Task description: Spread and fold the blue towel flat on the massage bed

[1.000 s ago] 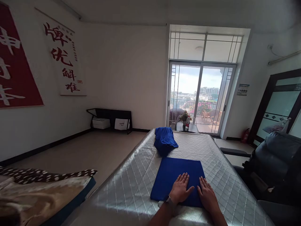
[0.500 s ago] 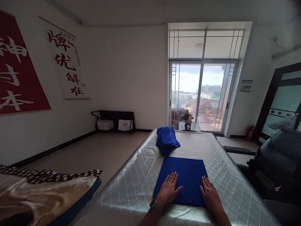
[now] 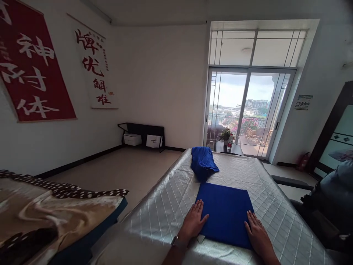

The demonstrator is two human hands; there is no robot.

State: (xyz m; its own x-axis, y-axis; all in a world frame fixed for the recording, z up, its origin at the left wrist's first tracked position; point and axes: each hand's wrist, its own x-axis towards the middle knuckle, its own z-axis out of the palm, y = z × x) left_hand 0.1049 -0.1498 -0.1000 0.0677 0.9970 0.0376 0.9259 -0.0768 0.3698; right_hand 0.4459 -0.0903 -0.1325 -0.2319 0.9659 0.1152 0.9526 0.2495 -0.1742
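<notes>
A flat, neatly squared piece of folded blue cloth (image 3: pixel 226 215) lies on the silver quilted table cover (image 3: pixel 162 206). My left hand (image 3: pixel 193 219) rests on its left edge, fingers stretched out and the thumb apart. On the opposite side, my right hand (image 3: pixel 257 230) lies along the right edge, also with fingers extended. Neither hand grips anything. A small pale tag-like piece (image 3: pixel 201 238) shows at the near left corner of the cloth. Beyond it sits a crumpled blue cloth (image 3: pixel 203 163) near the far end of the table.
To the left is a bed-like surface with a brown and beige blanket (image 3: pixel 68 213). A dark chair (image 3: pixel 328 206) stands at the right. Past the table's far end, a small table (image 3: pixel 234 149) carries a plant (image 3: pixel 226 135) and a bottle (image 3: pixel 230 142).
The view has turned slightly left. My left hand has slid outward from the top of the folded cloth to its left edge. My right hand stays at the right edge.
</notes>
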